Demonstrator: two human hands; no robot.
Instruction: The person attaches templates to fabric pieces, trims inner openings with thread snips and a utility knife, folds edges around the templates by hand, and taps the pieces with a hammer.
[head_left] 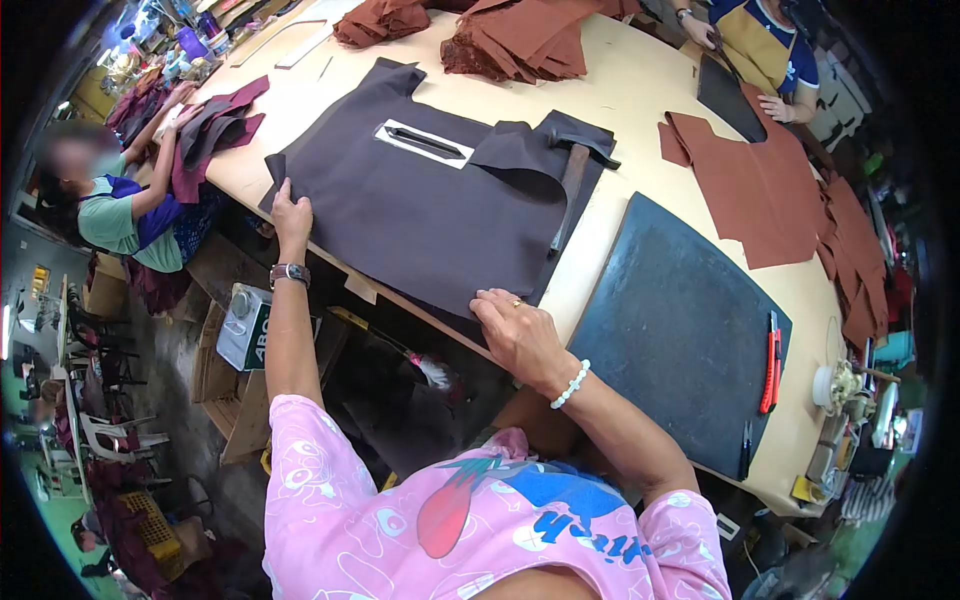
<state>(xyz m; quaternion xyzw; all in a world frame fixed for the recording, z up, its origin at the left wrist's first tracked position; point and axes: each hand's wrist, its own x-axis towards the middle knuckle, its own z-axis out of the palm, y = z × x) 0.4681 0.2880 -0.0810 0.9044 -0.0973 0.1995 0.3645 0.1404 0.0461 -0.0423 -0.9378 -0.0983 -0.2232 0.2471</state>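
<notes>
At centre left of the frame, the upturned corner of a dark sheet point(400, 215) is pinched by the left hand point(291, 212), thumb and fingers closed on it; across the centre, the rest is spread over the pale table point(630, 90). At lower centre, the sheet's near right corner is met by the right hand point(515, 330), its fingers curled inward, though whether the edge is gripped or merely pressed cannot be told from this angle. The step in hand is judged to be a squaring of the near edge; for the next move, an even hold at both corners would be called for, with care taken that the slotted white strip point(419, 150) and the hammer point(573, 185), both laid on the sheet, are not made to slide

At upper left, burgundy pieces point(212, 140) are handled by a person point(120, 210) at the table's edge; below, a tin point(243, 325) is set by cardboard. Brown stacks point(525, 40) are piled at top centre. At right, a red cutter point(771, 365) is laid on a black mat point(670, 330), and more brown pieces point(745, 190) are spread beyond it, near another person point(775, 60)
</notes>
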